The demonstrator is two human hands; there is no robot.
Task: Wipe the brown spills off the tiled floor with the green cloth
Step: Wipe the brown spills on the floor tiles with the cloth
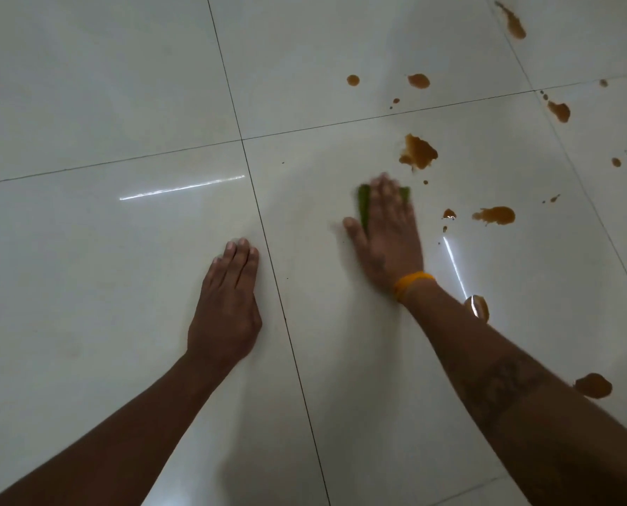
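Note:
My right hand lies flat on the green cloth, pressing it onto the white tiled floor; only the cloth's edges show beside the blurred fingers. Just beyond the fingertips sits a large brown spill. Another brown patch lies to the right of the hand, with small drops around it. More spills dot the floor at the upper right and beside my right forearm. My left hand rests palm down on the tile to the left, fingers together, holding nothing.
Dark grout lines cross the glossy tiles between my hands. An orange band circles my right wrist. Bright light streaks reflect off the floor. A brown blob lies right next to my right forearm.

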